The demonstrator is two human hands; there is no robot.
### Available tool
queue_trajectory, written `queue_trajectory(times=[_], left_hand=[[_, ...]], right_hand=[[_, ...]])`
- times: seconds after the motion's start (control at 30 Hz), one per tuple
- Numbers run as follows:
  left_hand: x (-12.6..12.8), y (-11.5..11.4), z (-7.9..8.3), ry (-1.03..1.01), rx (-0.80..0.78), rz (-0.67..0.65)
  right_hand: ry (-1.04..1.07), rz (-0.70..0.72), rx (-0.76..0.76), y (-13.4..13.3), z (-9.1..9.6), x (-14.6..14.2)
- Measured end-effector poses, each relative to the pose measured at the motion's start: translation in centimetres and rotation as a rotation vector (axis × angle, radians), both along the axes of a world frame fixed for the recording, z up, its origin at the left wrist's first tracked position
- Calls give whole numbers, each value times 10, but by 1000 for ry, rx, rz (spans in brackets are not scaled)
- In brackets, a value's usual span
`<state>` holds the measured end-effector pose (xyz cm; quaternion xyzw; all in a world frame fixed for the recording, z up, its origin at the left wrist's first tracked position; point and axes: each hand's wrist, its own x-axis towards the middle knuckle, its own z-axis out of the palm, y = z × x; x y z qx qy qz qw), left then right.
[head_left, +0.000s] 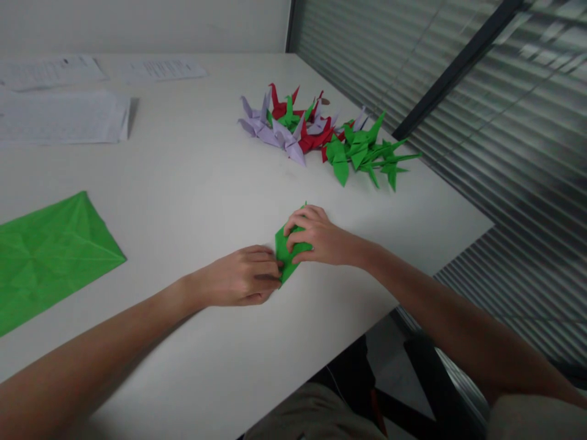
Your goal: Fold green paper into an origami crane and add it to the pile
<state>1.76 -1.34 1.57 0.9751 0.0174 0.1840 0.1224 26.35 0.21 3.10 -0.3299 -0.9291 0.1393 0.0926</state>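
A small folded green paper piece (285, 256) lies on the white table (192, 183) near its front edge. My left hand (243, 276) is closed, its fingertips pinching the paper's lower left edge. My right hand (316, 235) curls over the top of the same paper, fingers pressed onto it and hiding most of it. Both hands rest on the tabletop.
A pile of folded paper cranes (321, 131) in lilac, red and green lies further back on the right. A creased green square sheet (46, 253) lies at the left. Printed white papers (64, 116) sit at the far left. The table's right edge runs beside window blinds (481, 122).
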Motion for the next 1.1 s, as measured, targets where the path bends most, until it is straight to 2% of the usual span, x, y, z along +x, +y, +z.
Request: queue_trajectory(times=[0.2,0.5,1.1], left_hand=[[-2,0,-1,13,-11,-4],[-4,3,-5,-4,-70,-21],[-4,4,-3,-1,-118,-28]], right_hand=[[-10,-80,41,-6,-8,-5],[88,-91,74,-5,-26,3],[131,-104,37,-3,-30,4]])
